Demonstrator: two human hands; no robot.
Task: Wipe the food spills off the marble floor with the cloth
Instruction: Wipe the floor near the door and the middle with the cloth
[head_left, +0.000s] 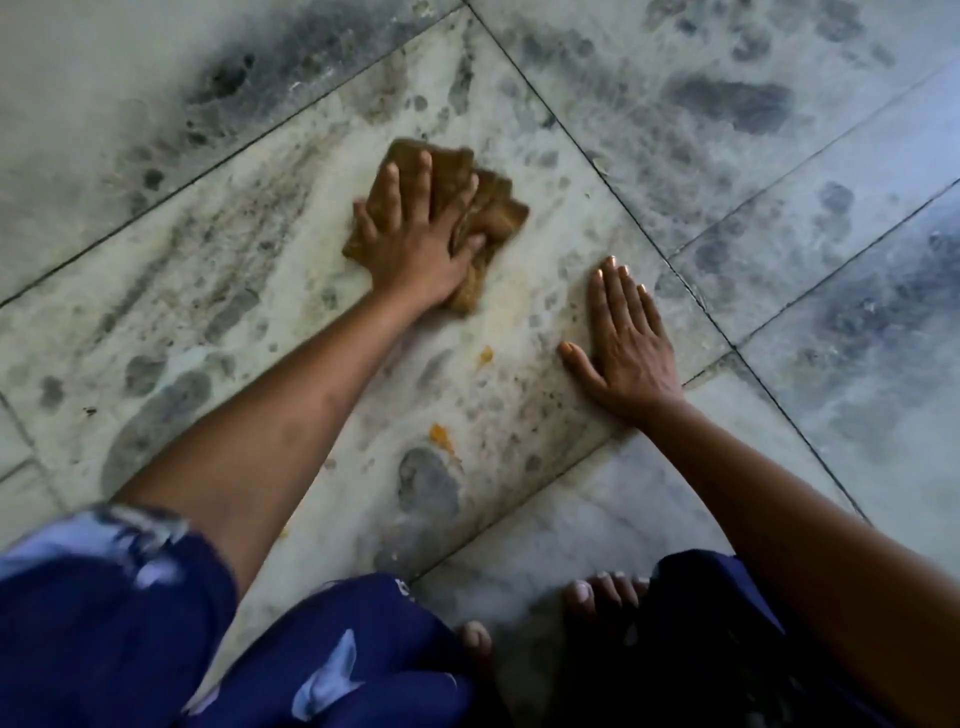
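A crumpled brown cloth (493, 208) lies on the grey-veined marble floor (208, 270) near the middle of the view. My left hand (415, 234) presses flat on top of it, fingers spread over the fabric. My right hand (626, 338) rests palm down on the bare tile to the right of the cloth, fingers straight and holding nothing. Orange food spills remain on the same tile: a small one (486, 355) between my arms and a larger smear (442, 436) closer to me. A faint yellowish streak runs below the cloth.
Dark tile joints (613, 192) cross the floor diagonally. My bare toes (597, 592) and blue patterned clothing (130, 623) fill the bottom of the view. Another tiny orange speck (283, 531) sits by my left knee.
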